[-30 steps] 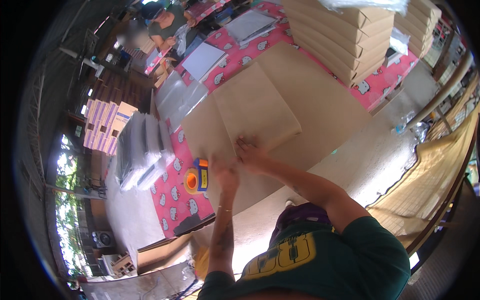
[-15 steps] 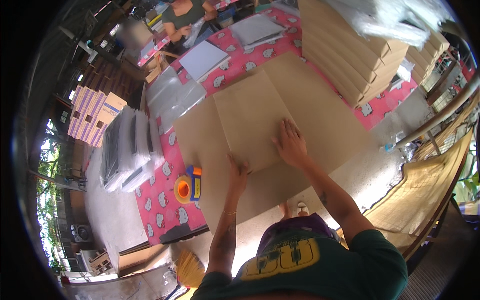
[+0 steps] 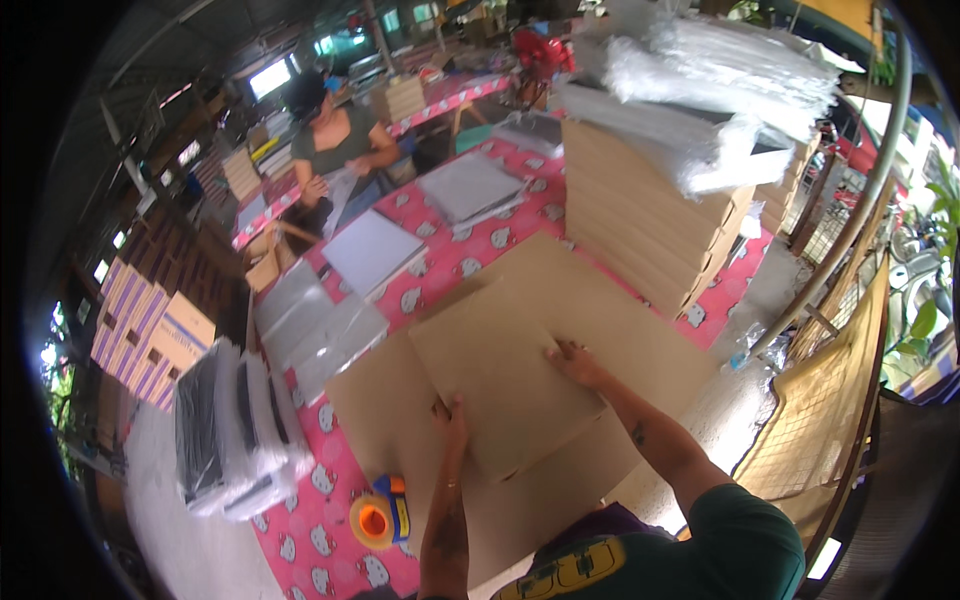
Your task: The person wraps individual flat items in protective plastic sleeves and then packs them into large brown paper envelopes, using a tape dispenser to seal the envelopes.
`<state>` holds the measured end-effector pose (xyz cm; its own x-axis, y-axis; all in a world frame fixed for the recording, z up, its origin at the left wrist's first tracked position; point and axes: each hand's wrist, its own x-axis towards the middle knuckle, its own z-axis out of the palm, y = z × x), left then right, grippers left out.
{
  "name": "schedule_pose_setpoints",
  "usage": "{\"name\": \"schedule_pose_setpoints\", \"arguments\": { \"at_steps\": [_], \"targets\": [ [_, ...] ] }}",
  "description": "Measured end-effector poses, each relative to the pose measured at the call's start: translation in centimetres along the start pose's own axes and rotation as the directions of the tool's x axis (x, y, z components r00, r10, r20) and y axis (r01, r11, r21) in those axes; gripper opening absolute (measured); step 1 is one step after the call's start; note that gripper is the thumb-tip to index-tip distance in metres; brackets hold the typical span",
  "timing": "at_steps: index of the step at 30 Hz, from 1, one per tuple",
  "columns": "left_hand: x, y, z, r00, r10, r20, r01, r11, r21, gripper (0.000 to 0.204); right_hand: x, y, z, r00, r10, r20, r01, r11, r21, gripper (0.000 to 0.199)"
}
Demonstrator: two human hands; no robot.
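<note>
Flat, matte brown cardboard sheet lies atop a larger brown board on the pink patterned table, left hand pressing its near edge, right hand spread flat on its right edge, orange tape dispenser off its near-left corner.

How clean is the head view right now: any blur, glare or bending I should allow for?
Head view: both hands, left and right, and the cardboard sheet look sharp; strong fisheye bends the pole at the right rim; corners black; daylight blows out the far windows; plastic bags glare white.
</note>
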<state>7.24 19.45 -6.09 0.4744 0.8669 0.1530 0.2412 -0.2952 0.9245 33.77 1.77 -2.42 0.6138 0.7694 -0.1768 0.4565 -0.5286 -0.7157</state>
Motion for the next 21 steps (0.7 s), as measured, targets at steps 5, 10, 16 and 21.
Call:
{"name": "schedule_pose_setpoints", "arguments": {
  "at_steps": [5,10,16,21],
  "targets": [
    [1.4,1.8,-0.4,0.993,-0.109,-0.034,0.102,0.982,-0.161,0.071,1.6,-1.8,-0.6,0.986,0.149,0.072,-0.156,0.983,0.094,0.087],
    [-1.8,9.8,-3.1,0.860,-0.504,-0.084,0.415,0.785,-0.460,0.071,1.9,-3.0,-0.1,0.991,-0.026,0.128,-0.052,0.819,0.572,0.083],
    [-6.8,12.3,-8.6,0.911,-0.315,0.267,0.398,0.501,-0.768,0.063,-3.3,-6.1,-11.0,0.849,-0.345,0.400,-0.185,0.517,0.836,0.062],
    [-13.7,19.6,-12.7,0.962,-0.163,0.219,0.266,0.739,-0.619,0.062,-5.6,-0.9,-14.0,0.796,-0.519,0.310,0.080,0.599,0.797,0.065]
  ]
}}
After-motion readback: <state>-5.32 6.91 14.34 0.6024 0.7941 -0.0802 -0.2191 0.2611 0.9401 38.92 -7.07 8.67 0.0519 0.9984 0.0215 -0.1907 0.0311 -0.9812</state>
